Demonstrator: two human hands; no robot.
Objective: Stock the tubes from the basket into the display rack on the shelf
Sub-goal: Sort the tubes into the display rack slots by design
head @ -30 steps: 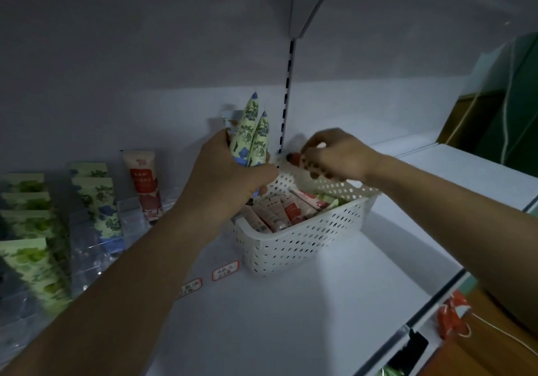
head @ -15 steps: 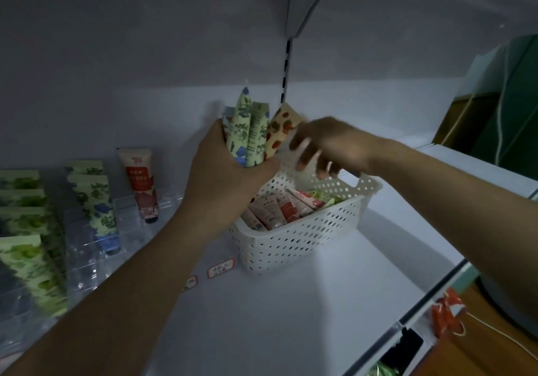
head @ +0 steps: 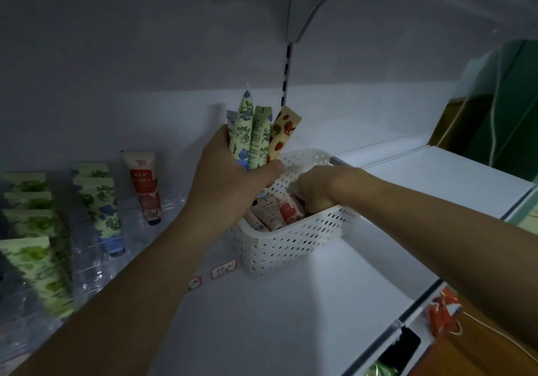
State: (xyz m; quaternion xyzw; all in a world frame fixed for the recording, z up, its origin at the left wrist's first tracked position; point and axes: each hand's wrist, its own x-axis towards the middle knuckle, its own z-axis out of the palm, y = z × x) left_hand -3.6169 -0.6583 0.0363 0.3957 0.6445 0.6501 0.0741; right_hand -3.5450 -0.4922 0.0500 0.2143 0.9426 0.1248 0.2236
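1. White perforated plastic makes up the basket (head: 294,247), which sits on the shelf (head: 276,326) right of centre, with several pink and red tubes (head: 272,214) lying inside it.
2. Above the basket's left rim, the left hand (head: 230,183) grips a bunch of tubes upright, thumb wrapped across their lower ends.
3. That bunch includes two green tubes with blue flowers (head: 243,131), plus a cream tube printed with strawberries (head: 283,131) on its right side; a further tube edge shows at the bunch's far left.
4. Reaching down into the basket from the right, the right hand (head: 317,189) has its fingers curled among the tubes there; whether they actually hold one cannot be told, since the fingertips are hidden.
5. At the left of the shelf stands the clear display rack (head: 87,259), holding rows of tubes leaning back.
6. Green leaf-patterned tubes (head: 32,239) fill the leftmost rows, green-and-blue floral tubes (head: 100,209) the next row, and a single pink tube with a red label (head: 144,183) stands at the rack's far right.
7. Two small red-bordered price labels (head: 223,271) lie on the shelf just near of the basket.
8. Something orange-red (head: 444,313) sits below the shelf edge at the near right.
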